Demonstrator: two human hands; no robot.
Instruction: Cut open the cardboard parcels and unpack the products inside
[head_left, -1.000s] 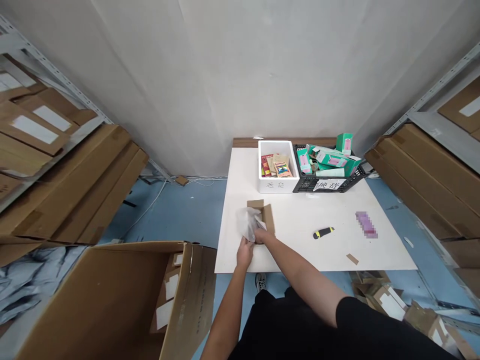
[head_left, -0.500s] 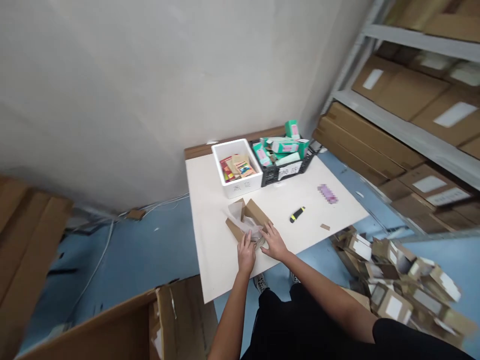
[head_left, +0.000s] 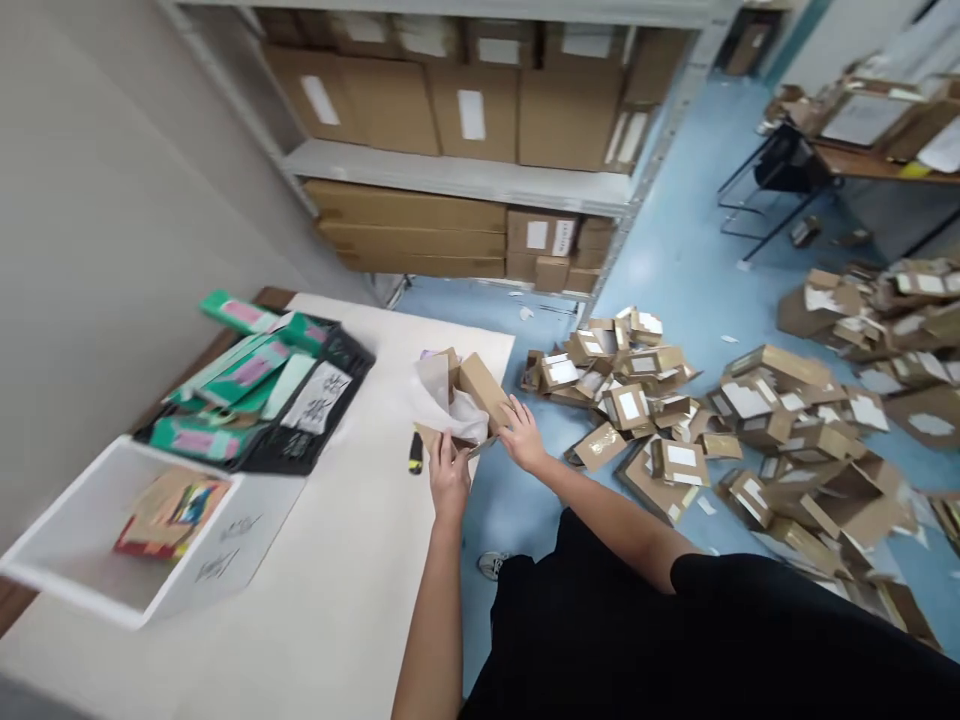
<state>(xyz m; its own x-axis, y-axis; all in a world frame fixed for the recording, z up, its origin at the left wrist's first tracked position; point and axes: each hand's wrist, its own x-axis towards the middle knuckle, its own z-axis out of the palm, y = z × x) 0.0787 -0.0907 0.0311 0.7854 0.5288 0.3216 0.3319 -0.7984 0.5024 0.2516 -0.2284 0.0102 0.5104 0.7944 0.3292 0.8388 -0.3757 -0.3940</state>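
A small open cardboard box (head_left: 474,385) with white wrapping paper (head_left: 442,392) spilling out of it is held up at the right edge of the white table (head_left: 352,560). My left hand (head_left: 448,478) grips the box's near lower corner. My right hand (head_left: 521,436) holds its right side, fingers curled on the flap. A black and yellow utility knife (head_left: 415,452) lies on the table just left of my left hand.
A black crate (head_left: 319,425) of green and pink packets and a white tub (head_left: 112,590) of coloured items stand on the table's left. Many small opened cardboard boxes (head_left: 660,420) litter the blue floor to the right. Metal shelving (head_left: 457,170) with large cartons stands behind.
The view has swung sharply right, from the wall to the shelving and the littered floor. Both hands have kept hold of the box, which now sits at the table's right edge.
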